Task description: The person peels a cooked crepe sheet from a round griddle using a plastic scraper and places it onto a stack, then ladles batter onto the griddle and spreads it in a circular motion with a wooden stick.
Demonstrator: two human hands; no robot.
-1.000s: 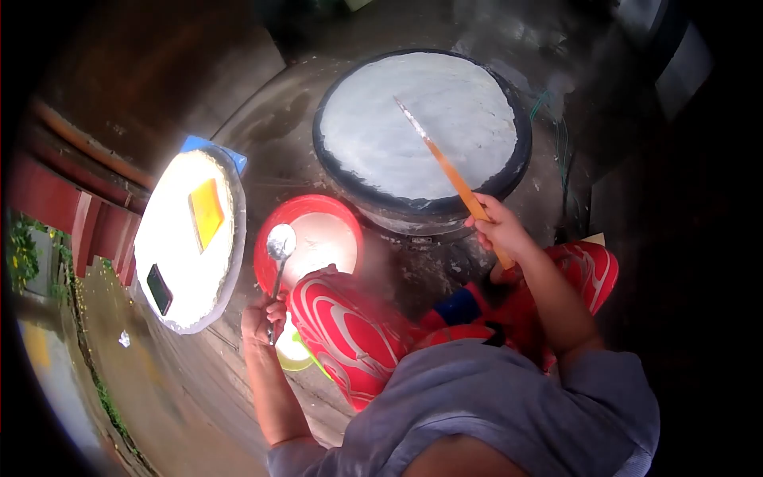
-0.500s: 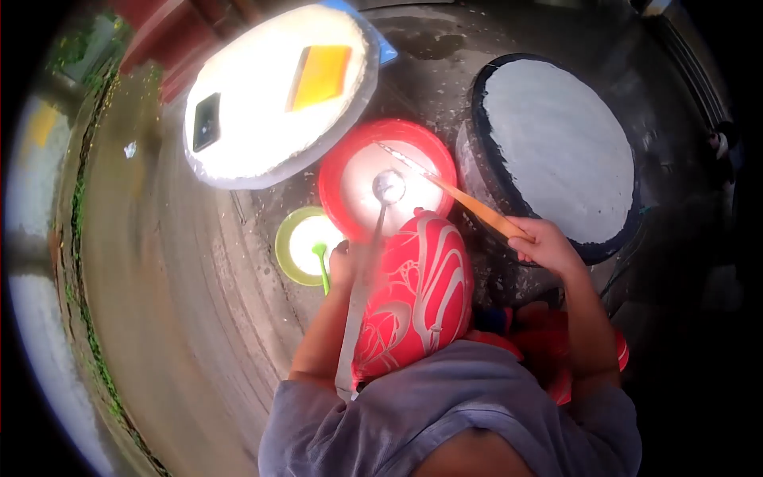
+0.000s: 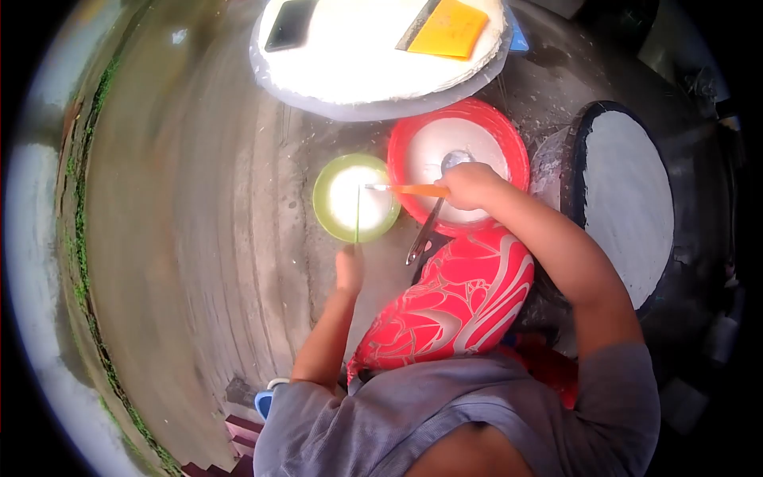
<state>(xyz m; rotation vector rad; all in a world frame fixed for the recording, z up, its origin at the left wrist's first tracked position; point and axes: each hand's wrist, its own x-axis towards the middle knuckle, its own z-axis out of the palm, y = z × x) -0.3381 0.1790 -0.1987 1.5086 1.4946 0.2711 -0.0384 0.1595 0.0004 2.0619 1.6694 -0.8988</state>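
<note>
My right hand (image 3: 473, 184), over the red basin (image 3: 518, 151), has its fingers clamped on an orange stick (image 3: 421, 190), whose whitened tip reaches past the basin's left rim over the green bowl (image 3: 320, 199) beside it. My left hand (image 3: 350, 268), below and left of the basin, pinches the green spoon (image 3: 357, 219) dipping into that bowl. A metal ladle (image 3: 425, 230) leans in the basin; the white-coated griddle (image 3: 580, 159) stands to its right.

Glare bleaches white stack (image 3: 366, 67), liquid (image 3: 342, 205) in green bowl (image 3: 321, 208). Left side brighter, right dim. Ground (image 3: 199, 207) bent fisheye-style, corners black. Left hand (image 3: 349, 269) slightly blurred.
</note>
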